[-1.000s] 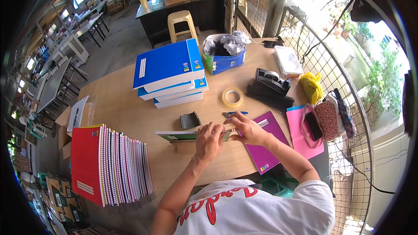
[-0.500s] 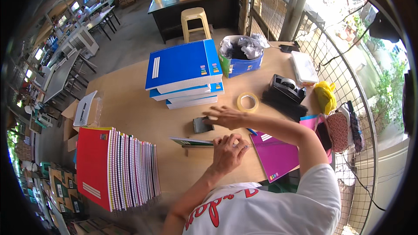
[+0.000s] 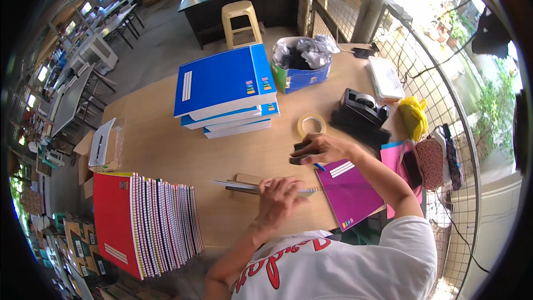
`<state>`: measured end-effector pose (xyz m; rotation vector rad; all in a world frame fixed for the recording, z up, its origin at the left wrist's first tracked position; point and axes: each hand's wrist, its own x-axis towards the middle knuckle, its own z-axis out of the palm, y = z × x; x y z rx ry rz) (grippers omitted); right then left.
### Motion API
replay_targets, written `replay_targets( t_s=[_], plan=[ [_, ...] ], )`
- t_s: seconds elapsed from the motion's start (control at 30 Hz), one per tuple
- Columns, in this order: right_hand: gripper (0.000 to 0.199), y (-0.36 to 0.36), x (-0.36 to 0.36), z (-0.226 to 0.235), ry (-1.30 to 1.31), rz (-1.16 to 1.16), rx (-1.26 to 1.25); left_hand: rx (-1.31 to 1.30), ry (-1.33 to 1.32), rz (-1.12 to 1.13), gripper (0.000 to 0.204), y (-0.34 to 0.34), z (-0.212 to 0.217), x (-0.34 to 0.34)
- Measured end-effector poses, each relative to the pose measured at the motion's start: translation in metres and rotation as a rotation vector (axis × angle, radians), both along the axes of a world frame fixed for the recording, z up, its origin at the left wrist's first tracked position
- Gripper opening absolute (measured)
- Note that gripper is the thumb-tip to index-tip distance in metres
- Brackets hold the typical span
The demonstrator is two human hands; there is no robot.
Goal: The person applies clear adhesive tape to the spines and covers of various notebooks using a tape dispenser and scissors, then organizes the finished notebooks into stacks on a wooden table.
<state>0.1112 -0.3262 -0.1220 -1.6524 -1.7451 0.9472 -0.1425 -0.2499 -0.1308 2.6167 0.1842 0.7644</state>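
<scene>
Workshop tables and one yellow stool (image 3: 240, 14) stand behind a wooden table (image 3: 155, 150), where a person's left hand (image 3: 277, 199) presses flat, fingers spread and gripping nothing, on one thin notebook (image 3: 244, 187) lying near the front edge. Just above it, the right hand (image 3: 322, 149) is clenched around a small dark block (image 3: 300, 154). Nearby are three stacked blue binders (image 3: 225, 89), one tape roll (image 3: 311, 124), one black tape dispenser (image 3: 361, 105), one magenta notebook (image 3: 350, 191) and a row of spiral notebooks (image 3: 147, 222).

bare tabletop (image 3: 150, 150) left of hands; blue binder stack (image 3: 225, 86), tape roll (image 3: 311, 124) block beyond.
</scene>
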Motion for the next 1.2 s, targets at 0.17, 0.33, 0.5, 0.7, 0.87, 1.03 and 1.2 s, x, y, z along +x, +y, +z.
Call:
replay_targets(
  t_s=[0.17, 0.33, 0.5, 0.7, 0.87, 1.03, 1.2],
  plan=[
    [0.065, -0.047, -0.017, 0.000, 0.298, 0.088, -0.191, 0.023, 0.019, 0.020, 0.024, 0.002, -0.004, -0.001],
    [0.062, -0.054, -0.014, 0.005, 0.566, 0.114, -0.092, 0.033, 0.028, 0.036, 0.026, 0.000, -0.005, -0.001],
    [0.054, -0.049, -0.030, 0.011, 0.070, 0.068, -0.128, 0.009, 0.041, 0.048, 0.034, -0.001, -0.007, -0.008],
    [0.055, -0.053, -0.032, 0.002, 0.561, 0.094, -0.009, -0.045, -0.022, 0.001, 0.061, 0.003, -0.011, -0.010],
    [0.060, -0.047, -0.033, 0.000, 0.168, -0.040, -0.065, -0.051, -0.048, -0.026, 0.071, 0.005, -0.012, -0.010],
    [0.060, -0.042, -0.026, 0.024, 0.332, 0.001, -0.027, -0.040, -0.078, -0.026, 0.074, 0.004, -0.009, -0.005],
    [0.062, -0.044, -0.028, 0.023, 0.381, -0.085, -0.023, -0.052, -0.029, 0.020, 0.055, 0.018, -0.003, -0.010]
  ],
)
